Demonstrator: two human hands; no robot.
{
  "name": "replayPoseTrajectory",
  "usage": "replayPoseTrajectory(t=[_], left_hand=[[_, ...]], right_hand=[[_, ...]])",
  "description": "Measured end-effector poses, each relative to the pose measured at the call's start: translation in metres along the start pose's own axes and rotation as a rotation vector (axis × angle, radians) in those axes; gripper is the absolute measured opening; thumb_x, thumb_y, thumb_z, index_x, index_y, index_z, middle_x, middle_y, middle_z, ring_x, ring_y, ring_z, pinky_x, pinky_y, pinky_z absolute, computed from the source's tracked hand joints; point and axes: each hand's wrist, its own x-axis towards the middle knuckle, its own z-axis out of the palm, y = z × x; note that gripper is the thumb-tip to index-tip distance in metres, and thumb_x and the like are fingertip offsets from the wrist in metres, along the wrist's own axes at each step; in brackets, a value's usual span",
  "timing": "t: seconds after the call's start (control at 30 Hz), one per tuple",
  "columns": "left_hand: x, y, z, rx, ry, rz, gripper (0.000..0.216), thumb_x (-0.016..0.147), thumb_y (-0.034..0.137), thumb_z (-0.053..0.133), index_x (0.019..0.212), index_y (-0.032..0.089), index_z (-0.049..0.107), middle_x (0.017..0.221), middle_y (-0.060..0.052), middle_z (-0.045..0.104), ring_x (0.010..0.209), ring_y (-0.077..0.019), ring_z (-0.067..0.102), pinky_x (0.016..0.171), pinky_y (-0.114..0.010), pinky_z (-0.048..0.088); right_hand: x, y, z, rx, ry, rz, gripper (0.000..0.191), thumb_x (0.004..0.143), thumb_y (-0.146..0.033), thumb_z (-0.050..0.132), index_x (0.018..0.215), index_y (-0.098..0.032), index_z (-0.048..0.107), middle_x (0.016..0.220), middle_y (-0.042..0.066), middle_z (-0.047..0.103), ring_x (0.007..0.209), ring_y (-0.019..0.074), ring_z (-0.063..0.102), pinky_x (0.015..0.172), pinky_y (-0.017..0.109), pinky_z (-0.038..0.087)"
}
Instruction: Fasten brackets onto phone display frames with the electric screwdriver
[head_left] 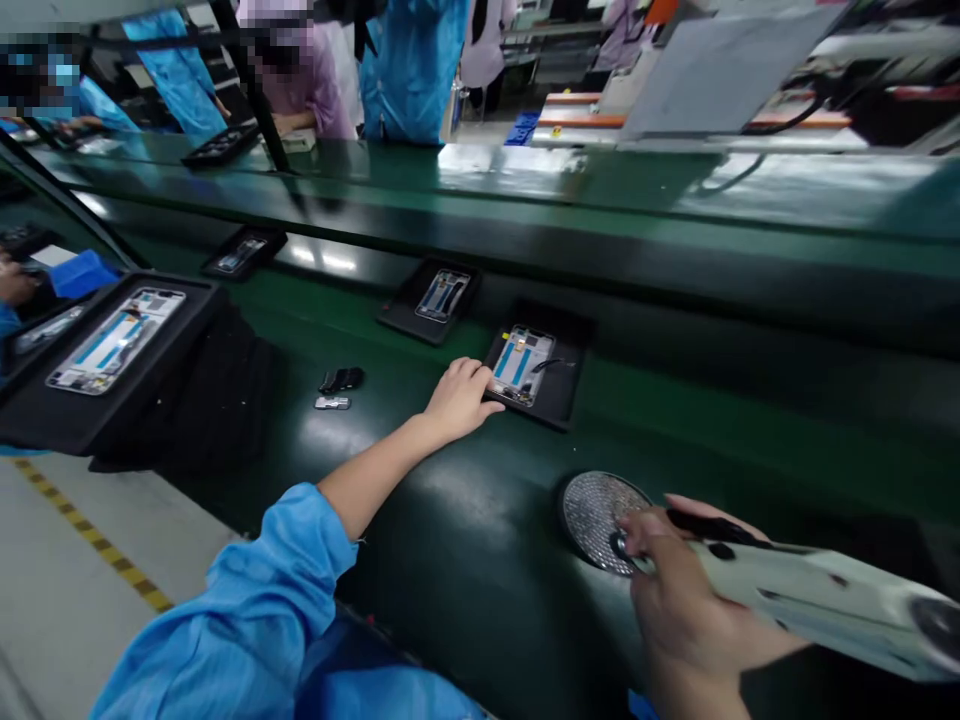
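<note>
My left hand [459, 402] grips the left edge of a black tray [559, 405], its fingers closed at the rim. In that tray lies an opened phone body [523, 366] with blue strips and a dark cable sticking out to the right. My right hand [686, 590] is wrapped round a pale electric screwdriver [832, 600]. The screwdriver's tip end points at a round dish [600, 510] with a dimpled metallic surface. Part of the dish is hidden behind my right fingers, and I cannot make out the bit.
A second black tray [412, 322] with a phone body stands behind, and another [264, 242] farther left. Small dark and silver parts [337, 388] lie on the green bench. Stacked trays [202, 400] rise at left, near a co-worker's hand [15, 282]. A raised shelf [637, 200] runs behind.
</note>
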Motion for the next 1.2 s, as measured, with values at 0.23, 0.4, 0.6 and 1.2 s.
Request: replayPoseTrajectory(t=[0.23, 0.4, 0.6, 1.2], left_hand=[[-0.152, 0.026, -0.014, -0.027, -0.009, -0.069, 0.02, 0.096, 0.022, 0.083, 0.103, 0.024, 0.064, 0.154, -0.013, 0.066, 0.165, -0.0391, 0.048, 0.133, -0.064, 0.052], [-0.234, 0.017, -0.049, -0.076, -0.046, -0.058, 0.027, 0.104, 0.032, 0.071, 0.13, 0.03, 0.066, 0.169, -0.013, 0.058, 0.162, -0.0394, 0.053, 0.124, -0.067, 0.061], [-0.183, -0.097, -0.101, 0.154, 0.234, -0.105, 0.055, 0.108, 0.036, 0.057, 0.161, 0.05, 0.055, 0.175, 0.02, 0.052, 0.161, -0.0398, 0.052, 0.136, -0.079, 0.039], [-0.187, -0.003, -0.074, -0.22, -0.141, 0.335, 0.024, 0.111, 0.031, 0.057, 0.118, 0.038, 0.078, 0.142, 0.012, 0.079, 0.126, -0.0247, 0.074, 0.107, -0.055, 0.065]], right_hand=[[0.006, 0.008, -0.008, -0.163, -0.083, -0.029, 0.035, 0.078, -0.037, 0.1, 0.101, -0.017, 0.082, 0.071, 0.0, 0.073, 0.056, 0.0185, 0.069, 0.058, 0.033, 0.06], [0.015, 0.007, -0.002, -0.334, -0.11, -0.03, 0.053, 0.08, -0.043, 0.095, 0.125, -0.02, 0.079, 0.083, 0.001, 0.077, 0.075, 0.022, 0.076, 0.08, 0.04, 0.066], [0.009, 0.009, -0.001, -0.204, -0.198, -0.264, 0.055, 0.088, -0.042, 0.084, 0.138, -0.027, 0.066, 0.115, 0.008, 0.074, 0.103, 0.0256, 0.078, 0.089, 0.043, 0.067], [-0.04, -0.008, -0.011, -0.898, -1.203, -0.477, 0.023, 0.112, -0.026, 0.063, 0.111, -0.016, 0.084, 0.097, 0.011, 0.079, 0.09, 0.0257, 0.067, 0.078, 0.042, 0.058]])
